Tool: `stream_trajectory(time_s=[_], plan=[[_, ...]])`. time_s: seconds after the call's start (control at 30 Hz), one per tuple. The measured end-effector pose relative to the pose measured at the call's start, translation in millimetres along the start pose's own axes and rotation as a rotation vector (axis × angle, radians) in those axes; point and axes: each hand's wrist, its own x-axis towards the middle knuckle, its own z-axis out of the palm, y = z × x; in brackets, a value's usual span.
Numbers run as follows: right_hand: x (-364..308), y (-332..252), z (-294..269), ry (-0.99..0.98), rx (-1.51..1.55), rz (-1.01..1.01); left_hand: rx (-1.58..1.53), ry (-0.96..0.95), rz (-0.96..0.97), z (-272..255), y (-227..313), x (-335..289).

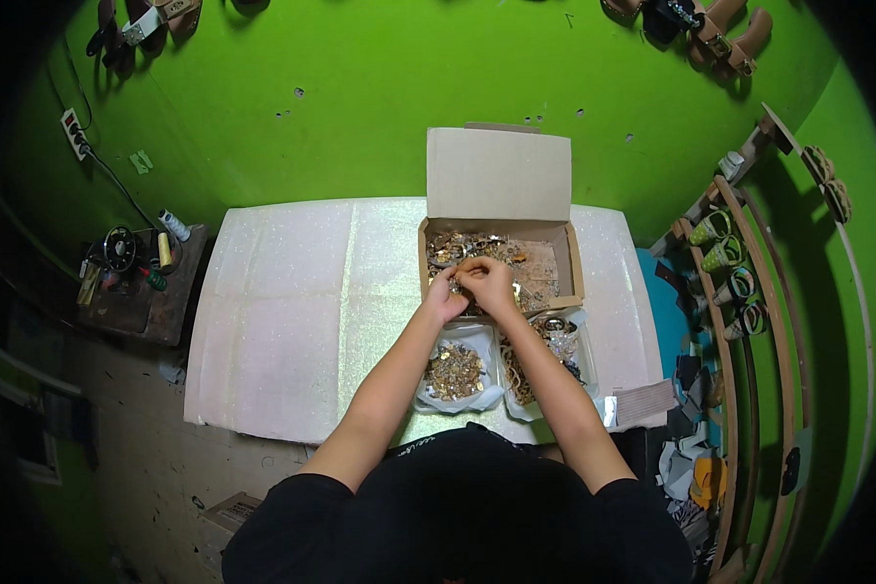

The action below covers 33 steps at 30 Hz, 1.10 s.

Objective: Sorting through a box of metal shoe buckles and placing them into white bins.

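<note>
Both my hands meet above an open cardboard box [576, 255] that holds a heap of small shiny metal pieces [473, 243], gold and silver in colour. My left hand [448, 297] is closed at the fingertips, touching my right. Over it, my right hand [488, 283] bends its fingers into a pinch. Whatever lies between the fingers is too small to make out. Nearer to me, below my left wrist, a white plastic-lined tray [494, 389] carries a pile of small gold-toned pieces [455, 372]. Under my right forearm, a second lined tray [587, 360] contains chains and shiny trims [558, 336].
The box's raised lid [499, 175] leans toward the green wall. A pale glittery cloth covers the table [282, 311]. A grey flat piece [644, 401] lies at its right edge. Left stands a sewing machine table [131, 311]; right, a wooden rack [740, 253] with shoe parts and scraps [691, 457] below.
</note>
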Motion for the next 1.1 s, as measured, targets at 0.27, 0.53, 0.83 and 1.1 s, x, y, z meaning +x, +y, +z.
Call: stream_trajectory(time_s=[0.27,0.53,0.83,1.1], plan=[[-3,-8,-16,-0.119,1.152,0.585,-0.076,-0.066,0.057,12,9,-5],[-32,-10,-21,-0.199,1.386,0.697,-0.155,-0.166,0.092,9,21,-11],[-76,-10,-32,-0.441,0.735,0.709,-0.194,-0.149,0.104,6,17,-13],[-85,-6,-35,-0.710,-0.006,0.298,-0.164,-0.164,0.141,3,13,-15]])
